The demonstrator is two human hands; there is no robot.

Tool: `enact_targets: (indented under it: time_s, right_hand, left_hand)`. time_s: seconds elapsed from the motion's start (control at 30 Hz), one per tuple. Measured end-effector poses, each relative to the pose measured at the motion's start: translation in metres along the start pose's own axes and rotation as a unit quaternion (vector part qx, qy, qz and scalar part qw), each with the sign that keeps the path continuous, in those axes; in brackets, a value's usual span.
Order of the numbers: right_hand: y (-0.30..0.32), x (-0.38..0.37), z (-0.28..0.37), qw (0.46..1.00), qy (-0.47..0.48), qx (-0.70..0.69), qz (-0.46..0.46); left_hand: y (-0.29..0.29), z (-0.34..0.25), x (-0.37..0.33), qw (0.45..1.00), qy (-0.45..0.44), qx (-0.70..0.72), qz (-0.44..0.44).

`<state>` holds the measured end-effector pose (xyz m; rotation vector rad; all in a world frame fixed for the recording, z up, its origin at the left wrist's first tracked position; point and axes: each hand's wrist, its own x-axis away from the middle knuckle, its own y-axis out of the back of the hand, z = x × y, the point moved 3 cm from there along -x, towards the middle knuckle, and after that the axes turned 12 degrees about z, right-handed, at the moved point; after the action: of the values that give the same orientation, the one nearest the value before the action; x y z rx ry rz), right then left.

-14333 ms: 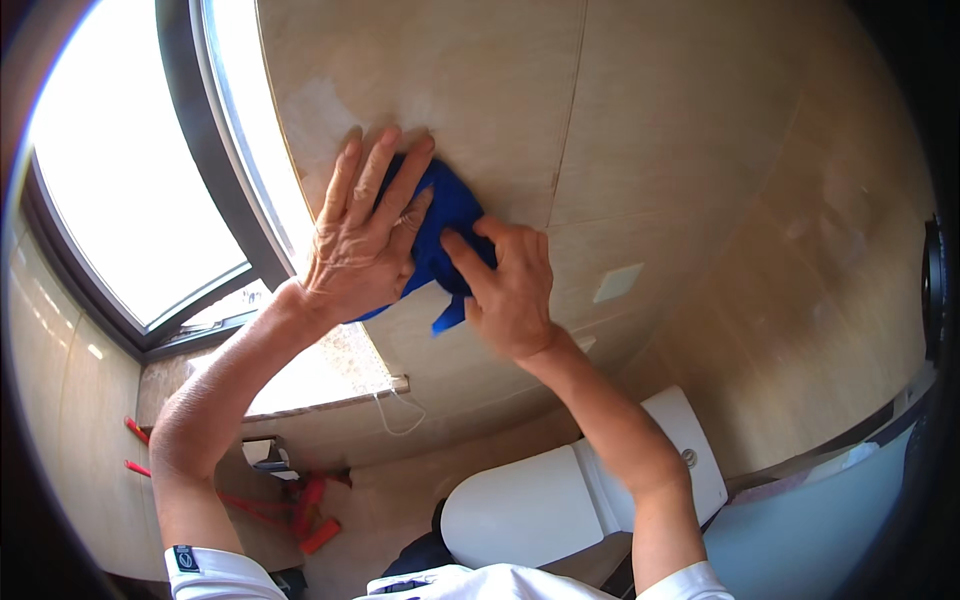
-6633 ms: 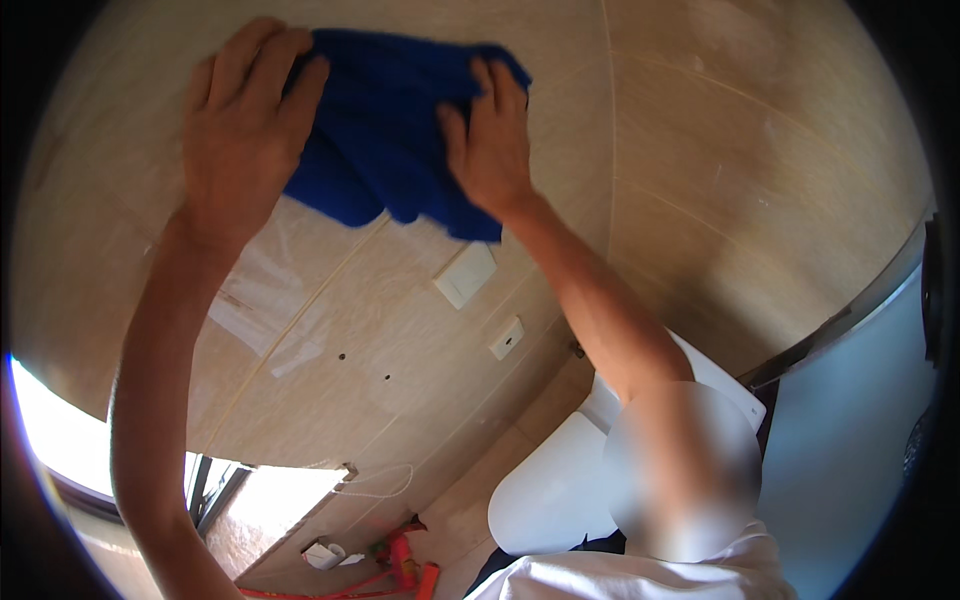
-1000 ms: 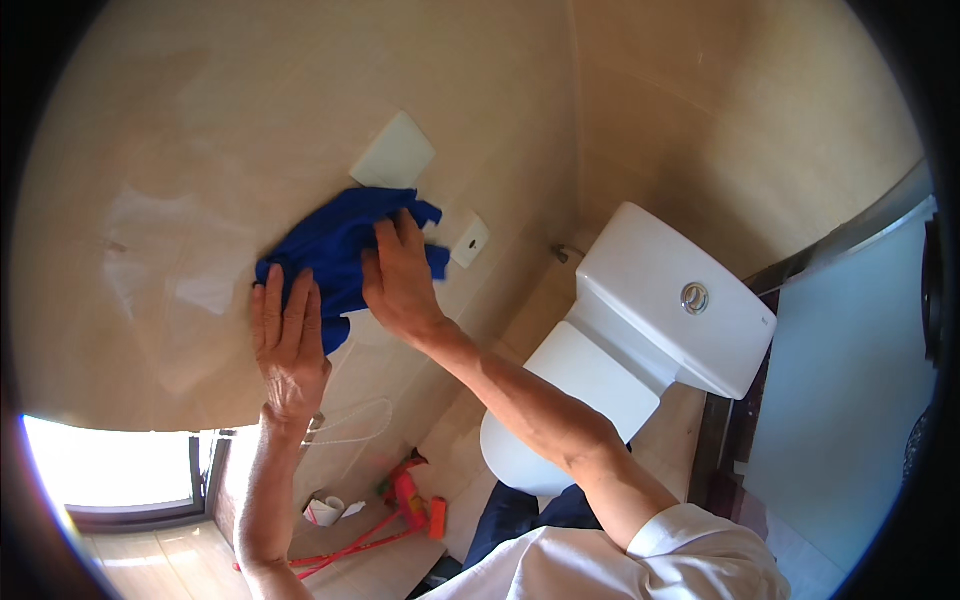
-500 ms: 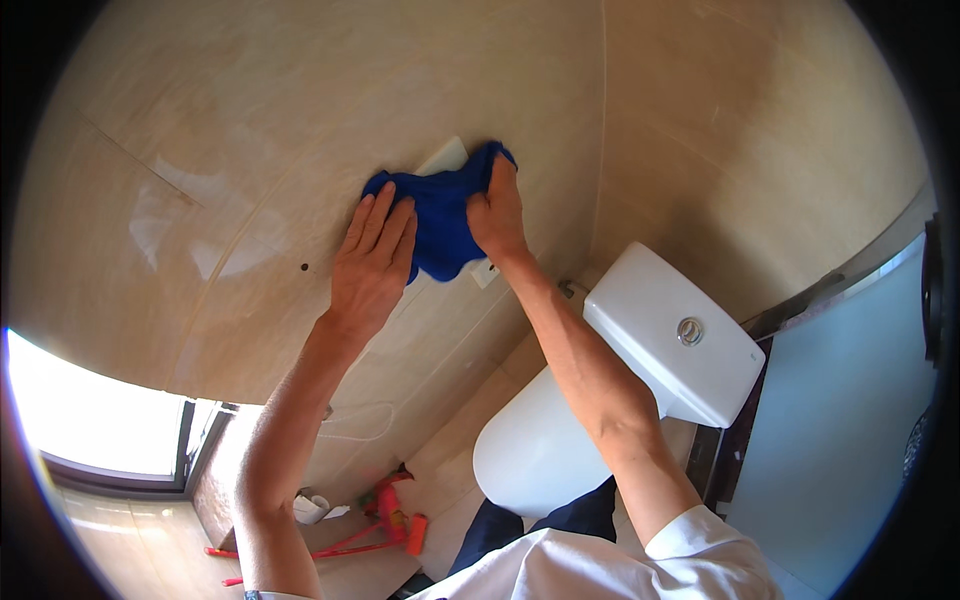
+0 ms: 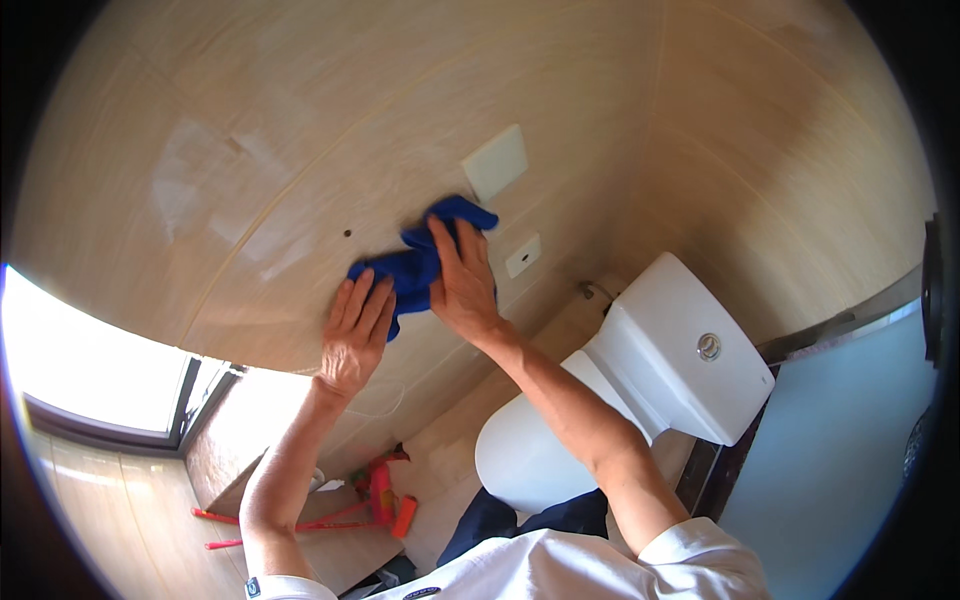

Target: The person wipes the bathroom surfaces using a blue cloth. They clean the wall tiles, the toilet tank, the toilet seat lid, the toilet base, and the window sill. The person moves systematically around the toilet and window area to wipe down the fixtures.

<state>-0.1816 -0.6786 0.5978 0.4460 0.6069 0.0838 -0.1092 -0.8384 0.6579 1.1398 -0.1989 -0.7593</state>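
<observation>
A crumpled blue cloth lies against the beige tiled wall. My left hand holds its lower left end against the tile, fingers extended over the fabric. On the right side of the cloth, my right hand grips and presses it with bent fingers; the thumb is partly hidden. A blank white square wall plate sits just above the cloth. To the right of my right hand is a smaller white plate with a dark slot. A small dark hole shows in the tile above my left hand.
A white toilet with a cistern stands below my right forearm. At lower left is a bright window. Red long-handled tools lie on the floor beyond my left forearm. A pale blue panel is at right.
Both hands have moved the cloth down and left relative to the wall plates, uncovering both plates. The right hand now has its fingers over the cloth, and the fabric is more bunched.
</observation>
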Motion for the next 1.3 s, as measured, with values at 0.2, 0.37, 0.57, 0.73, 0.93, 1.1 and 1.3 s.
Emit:
enact_targets:
  time_s: [0.2,0.37,0.57,0.73,0.93,1.1,1.3]
  right_hand:
    - [-0.057,0.042,-0.011,0.976,-0.157,-0.142,-0.047]
    - [-0.056,0.025,0.061,0.992,-0.091,-0.092,-0.009]
    - [-0.046,-0.015,0.139,0.991,0.125,0.017,-0.045]
    - [-0.091,0.027,0.089,0.998,0.031,-0.04,-0.049]
    - [-0.136,0.076,0.013,0.962,-0.208,-0.169,-0.048]
    - [-0.156,0.079,-0.042,0.92,-0.276,-0.26,-0.1]
    - [-0.189,0.087,-0.011,0.769,-0.478,-0.424,-0.028]
  left_hand:
    - [-0.03,-0.006,0.069,0.999,0.03,0.021,0.012]
    - [-0.007,0.004,0.088,0.994,0.1,0.038,0.005]
    - [0.049,0.047,0.134,0.955,0.276,-0.011,-0.109]
    - [0.014,0.034,0.152,0.942,0.309,0.026,-0.13]
    - [-0.045,-0.009,0.152,0.95,0.27,0.108,-0.111]
    - [-0.046,-0.012,0.142,0.951,0.265,0.125,-0.094]
    - [-0.047,-0.024,0.161,0.94,0.291,0.163,-0.07]
